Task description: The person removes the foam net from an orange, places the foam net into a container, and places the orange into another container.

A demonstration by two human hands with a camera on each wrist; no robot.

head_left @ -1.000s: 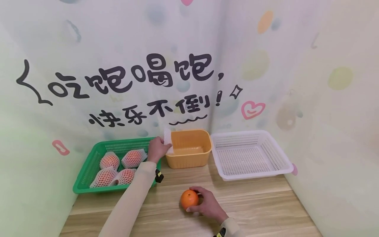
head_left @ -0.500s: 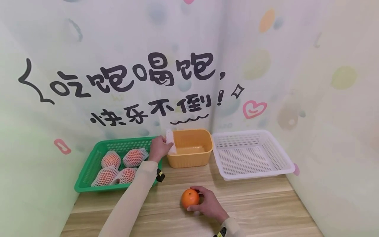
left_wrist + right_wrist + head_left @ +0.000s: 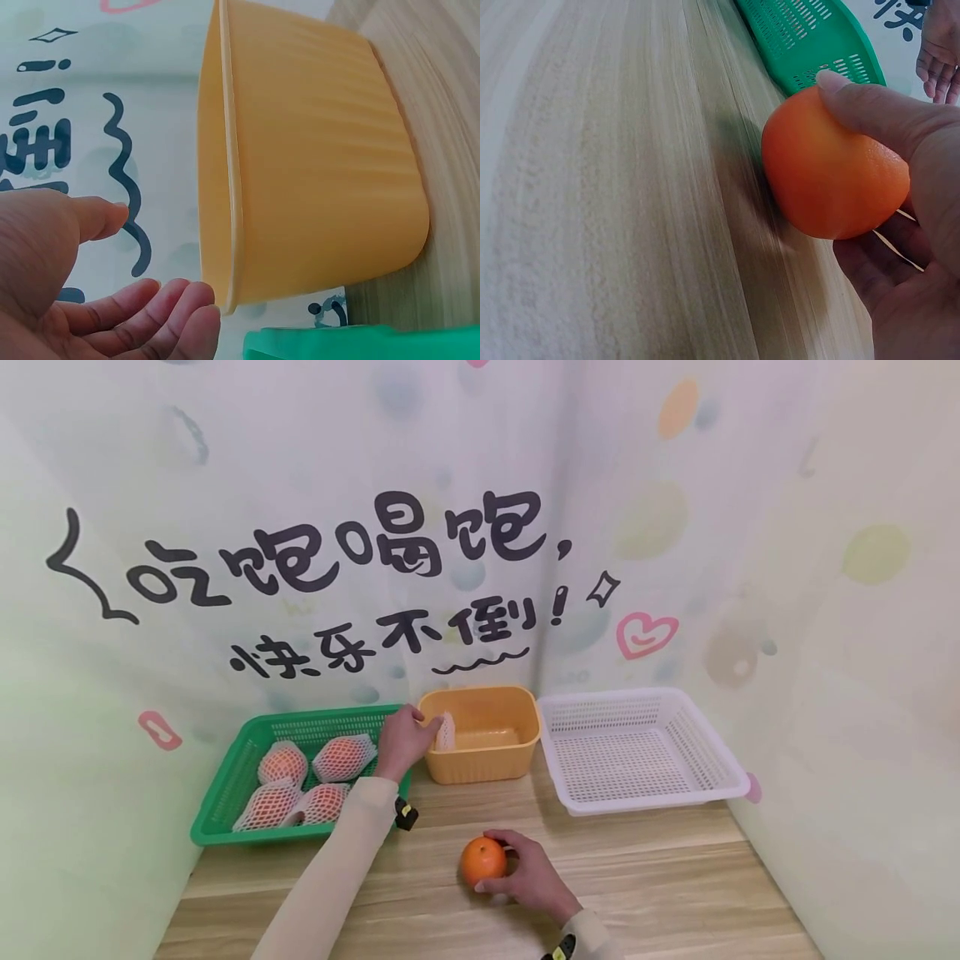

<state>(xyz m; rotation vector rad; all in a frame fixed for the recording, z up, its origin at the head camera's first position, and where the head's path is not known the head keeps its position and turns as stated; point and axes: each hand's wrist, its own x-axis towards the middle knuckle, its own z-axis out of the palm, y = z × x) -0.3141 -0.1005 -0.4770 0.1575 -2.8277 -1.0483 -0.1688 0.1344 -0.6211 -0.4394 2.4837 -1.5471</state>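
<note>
My left hand (image 3: 407,739) is at the left rim of the yellow bin (image 3: 480,766), thumb and fingers spread apart with nothing between them in the left wrist view. A white foam net sleeve (image 3: 446,732) is inside the bin at its left end, just beyond the fingertips. Low over the wooden table, my right hand (image 3: 531,877) grips an orange (image 3: 483,862) between thumb and fingers. The right wrist view shows the thumb on one side of the orange (image 3: 832,169) and fingers on the opposite side.
The green basket (image 3: 217,802) at the left holds several fruits (image 3: 282,764) in foam nets. To the right of the bin stands a white basket (image 3: 637,806). A printed wall (image 3: 480,443) rises close behind the containers on the wooden table (image 3: 675,893).
The left hand has let go of the foam net sleeve, which has dropped lower into the yellow bin. The right hand keeps holding the orange in the same place.
</note>
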